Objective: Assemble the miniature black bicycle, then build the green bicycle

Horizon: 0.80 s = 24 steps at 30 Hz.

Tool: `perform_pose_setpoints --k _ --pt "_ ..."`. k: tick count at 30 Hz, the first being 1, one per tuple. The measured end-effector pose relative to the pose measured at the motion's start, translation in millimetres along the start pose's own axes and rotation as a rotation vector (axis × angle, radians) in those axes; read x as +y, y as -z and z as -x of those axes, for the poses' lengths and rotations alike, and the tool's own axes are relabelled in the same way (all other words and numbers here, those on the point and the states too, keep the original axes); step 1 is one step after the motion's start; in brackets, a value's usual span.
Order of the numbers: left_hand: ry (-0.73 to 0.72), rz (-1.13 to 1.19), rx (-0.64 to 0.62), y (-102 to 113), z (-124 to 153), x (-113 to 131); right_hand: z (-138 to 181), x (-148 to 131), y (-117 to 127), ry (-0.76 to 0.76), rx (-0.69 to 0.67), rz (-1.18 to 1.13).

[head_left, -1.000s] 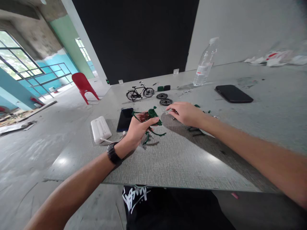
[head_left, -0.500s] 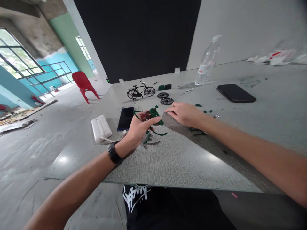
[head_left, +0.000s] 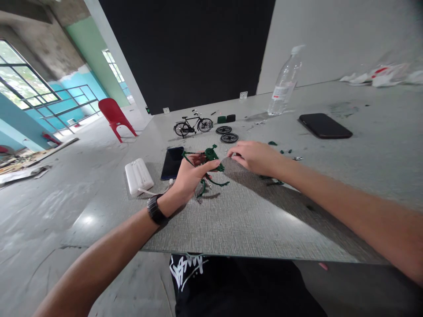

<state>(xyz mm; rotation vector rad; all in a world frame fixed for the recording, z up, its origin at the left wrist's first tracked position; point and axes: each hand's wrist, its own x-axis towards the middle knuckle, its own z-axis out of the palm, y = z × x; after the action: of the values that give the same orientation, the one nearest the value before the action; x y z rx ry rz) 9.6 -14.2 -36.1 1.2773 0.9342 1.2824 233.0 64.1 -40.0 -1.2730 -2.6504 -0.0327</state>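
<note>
Little has moved since half a second ago: your right hand [head_left: 256,156] sits slightly nearer to you, while your left hand [head_left: 193,176] keeps its hold in the same spot. Your left thumb and fingers are clamped on the green frame [head_left: 214,157], just above the table [head_left: 231,224] and in front of the small black bike [head_left: 193,124]. Your right thumb and fingers are drawn close together beside it; whether they pinch anything, you cannot tell from this angle.

Expect the frame to be very light and fairly stiff (it looks like moulded plastic, though that's a guess). Its thin arms seem the fragile part, likely to bend or snap if squeezed. Grip it around the thicker middle by the round disc [head_left: 209,153], where your thumb already presses, and leave the arms free. Go gently near the curved strip [head_left: 218,182] below; whether it's joined on isn't clear. Smooth surfaces may slip, so use your finger pads, not your nails.
</note>
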Motion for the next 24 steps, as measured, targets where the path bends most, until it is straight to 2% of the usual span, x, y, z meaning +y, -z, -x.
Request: perform_pose_setpoints --k 14,24 --pt "-0.024 -0.074 -0.019 2.2 -1.2 -3.6 0.9 1.1 -3.4 0.021 0.03 -0.023" --pt "-0.039 -0.159 -0.074 -4.3 6.7 4.1 1.0 -5.9 0.0 0.024 0.012 -0.014"
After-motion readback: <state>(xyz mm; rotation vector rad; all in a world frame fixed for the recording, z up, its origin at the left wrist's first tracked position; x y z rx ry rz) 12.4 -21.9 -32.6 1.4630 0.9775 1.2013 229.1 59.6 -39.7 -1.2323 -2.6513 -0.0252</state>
